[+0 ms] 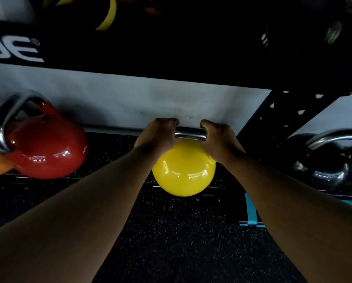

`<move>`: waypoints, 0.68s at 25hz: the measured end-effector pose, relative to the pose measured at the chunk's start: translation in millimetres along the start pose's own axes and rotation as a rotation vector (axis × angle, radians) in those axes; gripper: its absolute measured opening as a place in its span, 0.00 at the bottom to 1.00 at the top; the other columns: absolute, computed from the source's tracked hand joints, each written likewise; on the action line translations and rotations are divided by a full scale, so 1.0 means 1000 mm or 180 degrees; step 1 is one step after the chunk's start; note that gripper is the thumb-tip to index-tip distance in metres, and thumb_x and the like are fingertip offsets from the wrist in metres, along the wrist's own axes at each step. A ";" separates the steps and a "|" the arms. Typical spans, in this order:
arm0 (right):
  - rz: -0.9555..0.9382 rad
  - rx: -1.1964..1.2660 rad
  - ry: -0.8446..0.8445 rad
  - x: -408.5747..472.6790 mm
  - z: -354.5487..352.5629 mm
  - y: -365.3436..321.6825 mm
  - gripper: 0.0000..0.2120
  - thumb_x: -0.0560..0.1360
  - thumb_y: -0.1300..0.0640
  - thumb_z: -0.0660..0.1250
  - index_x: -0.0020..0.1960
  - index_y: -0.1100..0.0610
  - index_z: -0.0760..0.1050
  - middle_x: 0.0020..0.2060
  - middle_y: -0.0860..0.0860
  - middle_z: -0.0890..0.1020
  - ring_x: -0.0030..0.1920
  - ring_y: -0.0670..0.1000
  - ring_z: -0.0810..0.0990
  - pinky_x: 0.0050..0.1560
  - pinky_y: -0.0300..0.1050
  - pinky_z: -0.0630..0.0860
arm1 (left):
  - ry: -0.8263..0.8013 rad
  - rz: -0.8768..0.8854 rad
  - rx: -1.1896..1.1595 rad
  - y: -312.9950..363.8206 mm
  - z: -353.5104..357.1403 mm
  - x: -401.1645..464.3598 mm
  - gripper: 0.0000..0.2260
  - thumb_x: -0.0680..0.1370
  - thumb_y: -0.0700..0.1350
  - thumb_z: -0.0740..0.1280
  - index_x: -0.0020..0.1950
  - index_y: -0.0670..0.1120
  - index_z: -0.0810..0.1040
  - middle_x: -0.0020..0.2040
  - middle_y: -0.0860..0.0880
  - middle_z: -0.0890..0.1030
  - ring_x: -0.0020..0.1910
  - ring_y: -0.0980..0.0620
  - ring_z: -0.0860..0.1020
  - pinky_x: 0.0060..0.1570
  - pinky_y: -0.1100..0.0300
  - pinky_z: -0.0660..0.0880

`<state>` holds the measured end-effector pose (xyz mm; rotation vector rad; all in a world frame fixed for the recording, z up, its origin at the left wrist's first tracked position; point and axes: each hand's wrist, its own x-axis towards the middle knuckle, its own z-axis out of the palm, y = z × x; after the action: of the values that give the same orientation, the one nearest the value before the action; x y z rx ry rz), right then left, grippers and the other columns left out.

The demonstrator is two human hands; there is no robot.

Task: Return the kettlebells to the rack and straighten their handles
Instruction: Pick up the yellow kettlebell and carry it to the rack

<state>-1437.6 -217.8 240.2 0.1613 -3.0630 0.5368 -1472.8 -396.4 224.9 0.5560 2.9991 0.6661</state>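
Red enamel marks the first unit: at 9 o'clock the red kettlebell (46, 148) sits on the rack shelf (114, 144), its chrome handle (5, 123) turned at an angle and leaning out toward me rather than squared to the wall. I judge it needs straightening.

Moving toward centre, my left hand (156, 133) is closed around the left end of the steel handle (190, 135) of the yellow kettlebell (184, 170), fingers curled over the far side of the bar. My right hand (219, 137) is closed around the right end in the same way. Only a short length of bare bar shows between the two hands. A two-handed hold at opposite ends suits the load: it shares the weight and gives leverage to rotate the handle parallel to the wall.

The yellow kettlebell hangs below the hands at the front lip of the shelf, at about 12 o'clock from my position. I cannot tell whether its base is resting on the shelf or carried just clear of it.

At 2 o'clock a perforated black upright (277, 111) of the rack runs diagonally. Beyond it, at 3 o'clock, a black kettlebell (324, 166) sits in the next bay, its handle (338, 137) lying roughly level.

Speckled rubber floor (171, 242) fills the foreground between my forearms.
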 end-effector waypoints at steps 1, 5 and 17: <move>-0.0025 -0.0003 -0.0072 0.001 -0.001 0.000 0.08 0.70 0.64 0.65 0.45 0.54 0.70 0.37 0.57 0.78 0.42 0.62 0.79 0.37 0.45 0.67 | -0.0113 -0.0061 -0.0077 0.001 -0.003 -0.001 0.10 0.73 0.40 0.67 0.54 0.46 0.77 0.47 0.41 0.83 0.46 0.39 0.81 0.39 0.56 0.73; -0.0715 -0.0349 -0.0212 -0.003 -0.022 -0.002 0.23 0.68 0.54 0.69 0.62 0.50 0.70 0.54 0.54 0.75 0.58 0.57 0.70 0.53 0.50 0.66 | -0.0198 -0.0119 -0.0121 0.005 -0.020 -0.017 0.32 0.69 0.49 0.75 0.68 0.50 0.63 0.60 0.43 0.76 0.58 0.41 0.75 0.56 0.46 0.72; -0.2444 -0.0126 -0.1059 -0.073 0.046 -0.217 0.06 0.72 0.54 0.64 0.48 0.50 0.77 0.43 0.48 0.79 0.46 0.55 0.79 0.46 0.51 0.76 | -0.0058 -0.1492 0.0287 -0.107 -0.073 -0.303 0.17 0.75 0.50 0.65 0.64 0.52 0.72 0.64 0.50 0.74 0.64 0.48 0.71 0.64 0.51 0.67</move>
<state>-1342.1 -429.0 266.9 1.4637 -2.9326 0.4142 -1232.3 -620.9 229.7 -0.1439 2.9791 0.4861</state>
